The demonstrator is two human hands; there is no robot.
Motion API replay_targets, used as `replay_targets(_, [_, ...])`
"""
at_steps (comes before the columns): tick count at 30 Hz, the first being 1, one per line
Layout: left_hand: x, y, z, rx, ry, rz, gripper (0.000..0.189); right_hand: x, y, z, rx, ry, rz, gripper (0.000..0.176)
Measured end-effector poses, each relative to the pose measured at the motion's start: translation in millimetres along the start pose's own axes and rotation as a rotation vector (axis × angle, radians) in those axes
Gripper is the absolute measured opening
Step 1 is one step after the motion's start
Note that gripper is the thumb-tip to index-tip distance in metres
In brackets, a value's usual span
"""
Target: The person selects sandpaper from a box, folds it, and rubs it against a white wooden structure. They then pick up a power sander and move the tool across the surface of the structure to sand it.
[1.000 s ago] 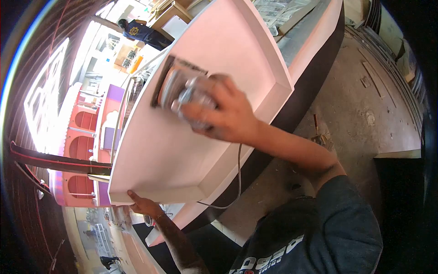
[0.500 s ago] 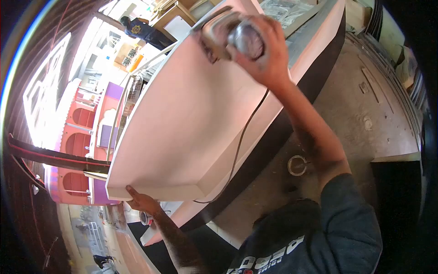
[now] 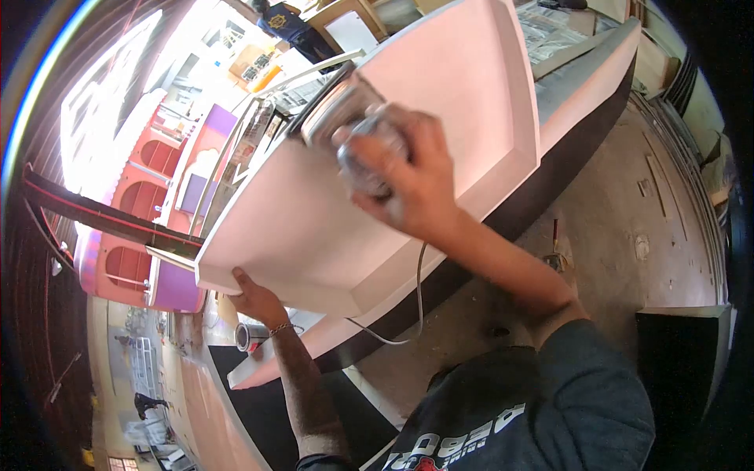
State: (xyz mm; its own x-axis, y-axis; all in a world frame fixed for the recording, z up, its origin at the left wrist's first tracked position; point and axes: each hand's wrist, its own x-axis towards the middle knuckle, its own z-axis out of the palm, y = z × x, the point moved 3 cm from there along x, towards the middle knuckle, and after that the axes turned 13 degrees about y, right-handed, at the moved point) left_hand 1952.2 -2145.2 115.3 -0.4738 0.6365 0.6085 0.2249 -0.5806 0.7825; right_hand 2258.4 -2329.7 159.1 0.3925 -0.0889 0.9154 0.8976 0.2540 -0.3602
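Note:
My right hand (image 3: 412, 177) is wrapped round the silver, rounded body of a power sander (image 3: 369, 157). Its flat pad lies against the upper left edge of a large pale-pink panel (image 3: 440, 102) with raised side walls. At the panel's near lower corner my left hand (image 3: 259, 301) grips the rim, thumb on top and fingers hidden beneath. A grey cord (image 3: 419, 302) loops below the panel's lower side. Close to my left wrist, a small round can (image 3: 247, 337) stands on the surface below.
Under the panel is a long pink-topped bench with black sides (image 3: 542, 204). A person (image 3: 287, 27) in dark clothes stands beyond it. Pink and purple shelving (image 3: 141, 228) is at the left. A black box (image 3: 683, 345) stands on the floor (image 3: 605, 228) at the right.
My right hand has brought the sander down and left across the panel to its far left edge. My left hand keeps its grip at the corner. The view has shifted.

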Motion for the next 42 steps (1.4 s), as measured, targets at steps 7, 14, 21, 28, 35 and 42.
replay_targets(7, [1.5,-3.2,0.2,-0.04,-0.024,0.022,0.048,-51.5,-88.5,50.0,0.107,-0.082,-0.104,0.047])
replay_targets(14, [1.3,3.3,-1.5,0.089,-0.027,0.088,0.051,-90.3,-98.3,56.9,0.104,-0.124,-0.209,0.043])
replay_targets(21, [3.1,2.4,-3.8,0.232,-0.016,0.07,0.058,-75.8,-3.8,17.1,-0.002,0.153,0.07,0.067])
replay_targets(28, [0.8,1.5,-2.6,0.234,0.019,0.094,0.059,-24.8,96.2,-35.7,-0.199,0.442,0.311,0.066])
replay_targets(35, [3.9,-4.8,-1.6,0.122,0.014,-0.01,0.052,-43.8,115.2,-43.7,0.132,0.506,0.839,0.067])
replay_targets(42, [-0.8,-0.8,0.5,-0.148,-0.042,-0.039,0.047,-76.5,2.5,8.2,0.015,0.262,0.349,0.07])
